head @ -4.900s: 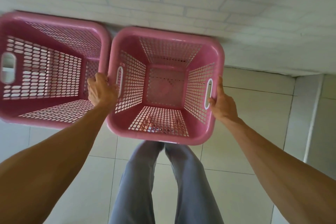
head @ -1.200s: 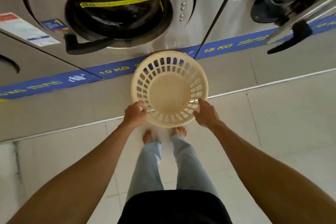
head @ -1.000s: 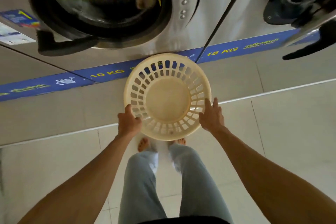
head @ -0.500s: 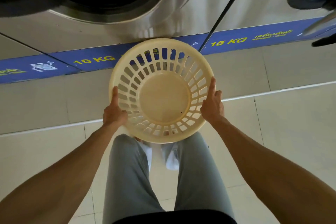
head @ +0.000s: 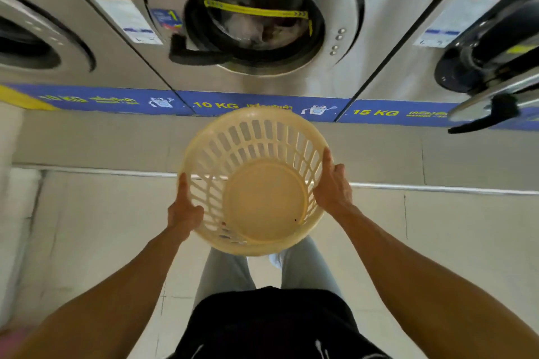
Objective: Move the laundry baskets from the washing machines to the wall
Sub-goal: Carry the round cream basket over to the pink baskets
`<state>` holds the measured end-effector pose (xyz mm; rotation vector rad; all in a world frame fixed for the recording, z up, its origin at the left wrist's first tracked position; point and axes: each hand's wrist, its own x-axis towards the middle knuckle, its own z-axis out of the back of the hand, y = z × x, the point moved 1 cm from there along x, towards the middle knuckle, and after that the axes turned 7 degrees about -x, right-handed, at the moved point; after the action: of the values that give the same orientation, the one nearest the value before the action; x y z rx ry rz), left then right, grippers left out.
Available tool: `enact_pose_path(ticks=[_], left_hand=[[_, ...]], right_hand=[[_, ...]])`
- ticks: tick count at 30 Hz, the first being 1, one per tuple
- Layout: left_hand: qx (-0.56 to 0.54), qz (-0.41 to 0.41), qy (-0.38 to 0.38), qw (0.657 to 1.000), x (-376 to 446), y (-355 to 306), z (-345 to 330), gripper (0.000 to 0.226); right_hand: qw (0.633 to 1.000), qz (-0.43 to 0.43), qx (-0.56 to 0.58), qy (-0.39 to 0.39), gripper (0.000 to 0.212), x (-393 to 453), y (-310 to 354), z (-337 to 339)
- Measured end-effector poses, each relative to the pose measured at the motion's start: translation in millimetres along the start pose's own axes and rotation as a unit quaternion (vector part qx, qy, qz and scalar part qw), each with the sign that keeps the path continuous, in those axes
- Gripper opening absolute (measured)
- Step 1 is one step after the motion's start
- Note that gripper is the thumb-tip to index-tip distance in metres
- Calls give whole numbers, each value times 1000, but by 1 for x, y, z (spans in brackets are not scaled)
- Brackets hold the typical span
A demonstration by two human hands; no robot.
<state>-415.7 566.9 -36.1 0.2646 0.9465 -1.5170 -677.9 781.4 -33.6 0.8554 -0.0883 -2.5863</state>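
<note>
The round cream slotted plastic laundry basket (head: 256, 183) is held off the floor between both hands, directly before the steel front-loading washing machine (head: 253, 23); left hand (head: 183, 213) and right hand (head: 332, 186) are closed on opposite rims, equally near.

Just one camera here, strapped to the person's head, wide-angle, pointing forward and steeply down. It's close enough that both forearms run in from the bottom corners and the person's own legs (head: 224, 274) sit bottom centre. The round basket (head: 256, 181) lands about mid-frame at arm's length. The top half catches the fronts of the washing machines (head: 256, 23), bent by the lens, and the tiled floor (head: 437, 227) fills the rest. No second view to overlap with.
</note>
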Motion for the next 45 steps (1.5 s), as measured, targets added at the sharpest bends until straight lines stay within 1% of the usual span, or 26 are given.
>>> enact_pose_path(ticks=[3,6,8,10,14,15,22,26,29,34,38,40,43,45], left_hand=[[-82,3,-14,997,-19,16,22,110],[-154,29,-43,987,-37,35,45,106],[-181,43,-67,980,-50,53,60,110],[-221,56,-90,969,-67,79,75,113],[-302,75,-127,942,-99,133,107,111],[-317,90,-140,934,-110,147,115,110],[-383,161,-232,880,-185,273,152,104],[-407,197,-278,847,-222,357,156,103],[-426,236,-307,818,-251,403,159,102],[-458,273,-343,773,-279,455,158,105],[-482,300,-351,745,-282,480,159,107],[-495,312,-356,729,-276,491,160,107],[-513,323,-348,716,-263,503,167,107],[-530,328,-346,701,-249,513,175,106]], right_hand=[[999,35,-25,-1,90,-15,25,18],[996,74,-43,-2,88,-27,57,29],[993,101,-55,-6,86,-36,83,32],[987,141,-74,-14,85,-48,113,31],[968,224,-115,-10,86,-80,179,23],[962,242,-126,-8,88,-91,195,18],[914,362,-182,4,89,-181,300,-48],[882,424,-206,20,86,-240,352,-97],[858,463,-221,22,86,-283,382,-133],[819,520,-242,23,82,-332,418,-175],[792,552,-260,33,77,-350,455,-198],[782,562,-266,37,76,-354,474,-208],[773,568,-278,50,76,-353,503,-226],[766,569,-295,56,76,-350,524,-239]])
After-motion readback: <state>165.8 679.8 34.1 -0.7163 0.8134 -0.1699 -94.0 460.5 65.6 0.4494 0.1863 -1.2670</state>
